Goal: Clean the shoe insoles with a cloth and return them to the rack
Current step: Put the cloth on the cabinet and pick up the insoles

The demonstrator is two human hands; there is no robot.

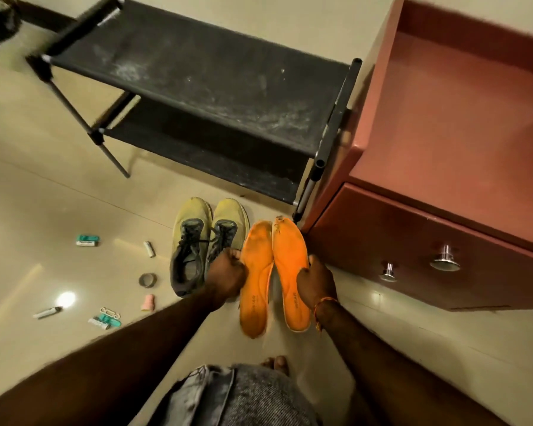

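Holding two orange insoles (257, 272), left hand (226, 272) and right hand (316, 279), beside two shoes (208, 238)

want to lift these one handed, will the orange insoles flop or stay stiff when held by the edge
Probably bendy: each orange insole looks thin and flat, so the free heel end would likely droop. Likely very light, since the left hand and right hand each hold one by an edge grip. The frayed toe of the right insole may tear.

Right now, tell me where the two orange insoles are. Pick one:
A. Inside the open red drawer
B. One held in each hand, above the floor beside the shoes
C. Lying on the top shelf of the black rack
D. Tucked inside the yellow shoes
B: the left hand grips the left insole and the right hand grips the right insole, just right of the yellow shoes; the rack holds neither.
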